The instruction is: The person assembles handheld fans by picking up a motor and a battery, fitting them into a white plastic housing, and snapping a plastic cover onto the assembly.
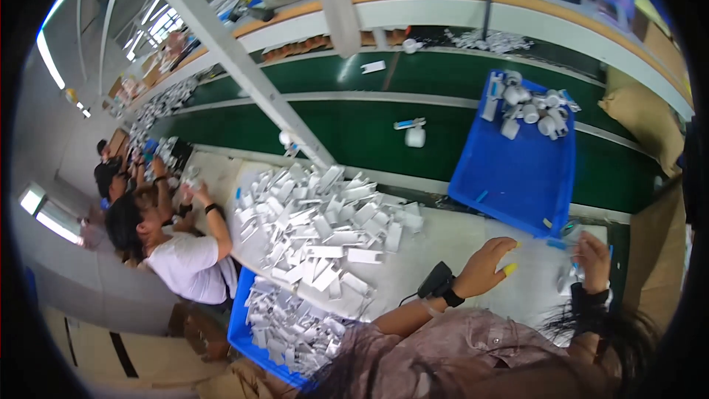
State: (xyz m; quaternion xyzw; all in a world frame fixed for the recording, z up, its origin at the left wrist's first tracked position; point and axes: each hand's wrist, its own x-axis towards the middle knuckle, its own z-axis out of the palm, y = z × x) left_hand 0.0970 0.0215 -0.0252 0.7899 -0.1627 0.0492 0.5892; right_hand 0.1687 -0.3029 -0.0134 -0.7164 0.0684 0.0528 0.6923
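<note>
Over the white worktop [413,281], my left hand [484,267] is open and holds nothing. Its fingers curve apart from the thumb, with yellow covers on two fingertips. Further right, my right hand [593,260] has its fingers drawn together beside the near corner of a blue tray [509,177]. A small clear and blue piece [559,244] shows at those fingertips, blurred, so I cannot make out what it is. Under that hand lie some small white parts [567,281], partly hidden by the wrist. White cylindrical parts [532,111] with blue pieces fill the tray's far end.
White rectangular housings [325,222] are heaped left of my hands. A blue bin [240,325] below holds more. Beyond runs a green conveyor [354,129] with a white part [415,137]. A slanted metal post [236,59] crosses it. Other people [185,258] work at left.
</note>
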